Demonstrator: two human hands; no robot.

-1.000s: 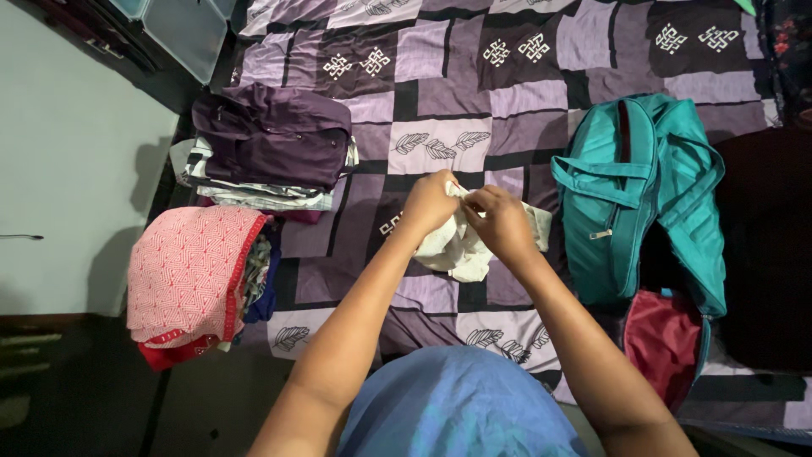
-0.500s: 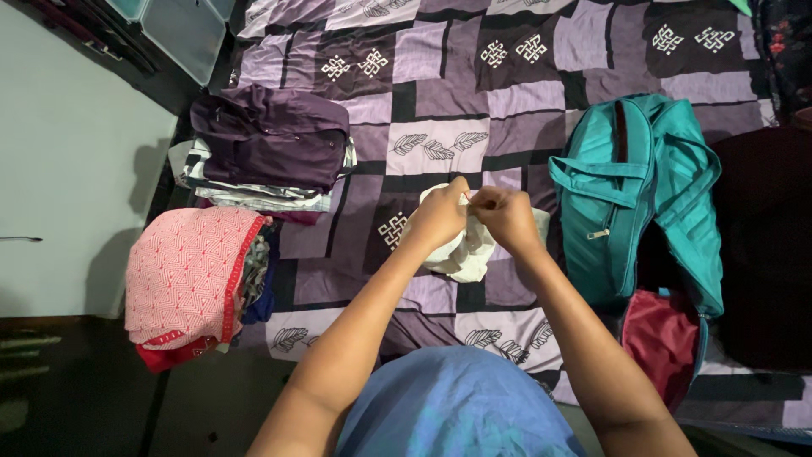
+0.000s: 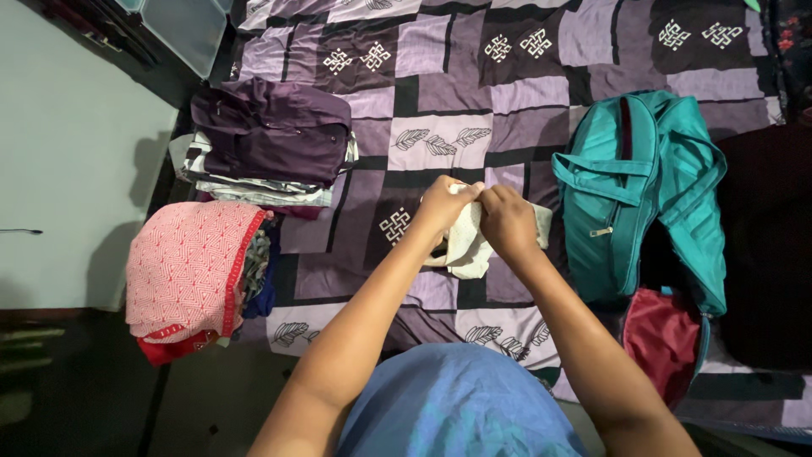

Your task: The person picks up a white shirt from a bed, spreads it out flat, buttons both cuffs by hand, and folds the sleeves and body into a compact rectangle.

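Observation:
Both my hands grip a small cream-white cloth (image 3: 468, 245) above the purple patchwork bedspread (image 3: 440, 93). My left hand (image 3: 446, 205) pinches its upper edge on the left, and my right hand (image 3: 507, 222) holds it right beside, the knuckles nearly touching. The cloth hangs bunched below and between the hands, with a corner sticking out to the right of my right hand. A teal duffel bag (image 3: 634, 186) lies unzipped just right of my right hand.
A stack of folded clothes topped by a dark purple garment (image 3: 271, 140) sits at the left. A second pile under a red patterned cloth (image 3: 190, 271) lies at the bed's near left edge. A maroon pouch (image 3: 664, 338) sits below the bag. A pale wall is at far left.
My hands have drawn closer together and the cloth is bunched tighter between them; less of it hangs spread below than a second ago.

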